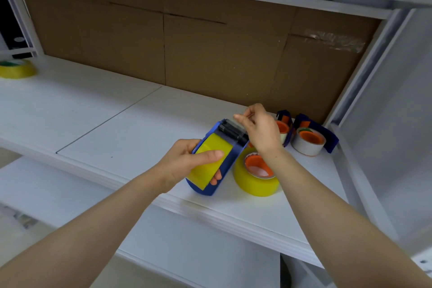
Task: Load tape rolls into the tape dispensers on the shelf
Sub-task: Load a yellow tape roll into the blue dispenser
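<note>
Your left hand (187, 161) grips blue dispenser (230, 159), yellow tape roll (203, 173) seated inside, at shelf (117, 128) front. Your right hand (259, 131) pinched at cutter end; can't tell if holding tape.

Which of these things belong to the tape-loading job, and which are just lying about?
Job: blue dispenser, its yellow roll, left hand gripping it, right hand at the cutter, loose yellow roll, two more dispensers behind.
Lying about: cardboard backing, black binder.
</note>
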`<action>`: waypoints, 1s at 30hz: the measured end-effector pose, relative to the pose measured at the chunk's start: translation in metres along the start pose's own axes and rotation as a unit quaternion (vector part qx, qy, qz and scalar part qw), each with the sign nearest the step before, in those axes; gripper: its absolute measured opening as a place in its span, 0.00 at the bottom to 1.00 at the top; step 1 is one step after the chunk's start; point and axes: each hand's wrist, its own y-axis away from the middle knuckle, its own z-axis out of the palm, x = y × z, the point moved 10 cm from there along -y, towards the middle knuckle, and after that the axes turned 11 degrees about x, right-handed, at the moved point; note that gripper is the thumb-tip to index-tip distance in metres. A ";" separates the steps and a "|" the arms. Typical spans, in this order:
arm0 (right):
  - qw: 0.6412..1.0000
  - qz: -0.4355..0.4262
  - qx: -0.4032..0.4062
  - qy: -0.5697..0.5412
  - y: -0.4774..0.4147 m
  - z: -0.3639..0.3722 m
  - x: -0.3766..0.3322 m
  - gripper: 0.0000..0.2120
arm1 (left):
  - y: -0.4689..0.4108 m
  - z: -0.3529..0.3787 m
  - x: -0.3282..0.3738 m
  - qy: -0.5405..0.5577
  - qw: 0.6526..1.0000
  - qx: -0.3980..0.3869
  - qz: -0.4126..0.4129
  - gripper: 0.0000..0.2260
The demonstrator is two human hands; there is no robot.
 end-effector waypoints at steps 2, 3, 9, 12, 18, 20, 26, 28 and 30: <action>1.000 0.016 -0.004 0.003 -0.002 -0.001 0.004 0.12 | -0.001 -0.006 -0.001 0.004 0.999 0.037 -0.009 0.15; 1.000 0.019 -0.008 0.008 -0.003 -0.001 0.005 0.12 | -0.003 -0.008 0.000 0.005 0.998 0.054 -0.012 0.15; 1.000 0.019 -0.013 0.005 -0.011 -0.003 0.004 0.13 | -0.006 -0.010 0.002 0.026 0.999 0.027 -0.034 0.11; 1.000 0.022 -0.007 0.000 -0.011 -0.004 0.005 0.13 | -0.005 -0.010 0.001 0.027 0.999 0.015 -0.022 0.09; 0.999 0.032 0.005 -0.002 -0.014 -0.004 0.012 0.13 | -0.006 -0.015 0.008 0.009 0.998 0.065 -0.001 0.13; 1.000 0.029 0.008 -0.002 -0.016 -0.005 0.010 0.13 | -0.008 -0.017 0.012 0.009 0.997 0.080 -0.003 0.15; 0.990 0.097 -0.017 -0.100 -0.014 0.003 0.014 0.12 | -0.005 -0.027 0.016 0.051 0.989 0.138 0.009 0.13; 0.975 0.150 -0.054 -0.152 -0.012 0.010 0.016 0.13 | -0.004 -0.029 0.019 0.057 0.988 0.140 0.030 0.13; 0.957 0.199 -0.115 -0.175 -0.002 0.018 0.016 0.12 | -0.003 -0.029 0.025 0.056 0.988 0.136 0.048 0.13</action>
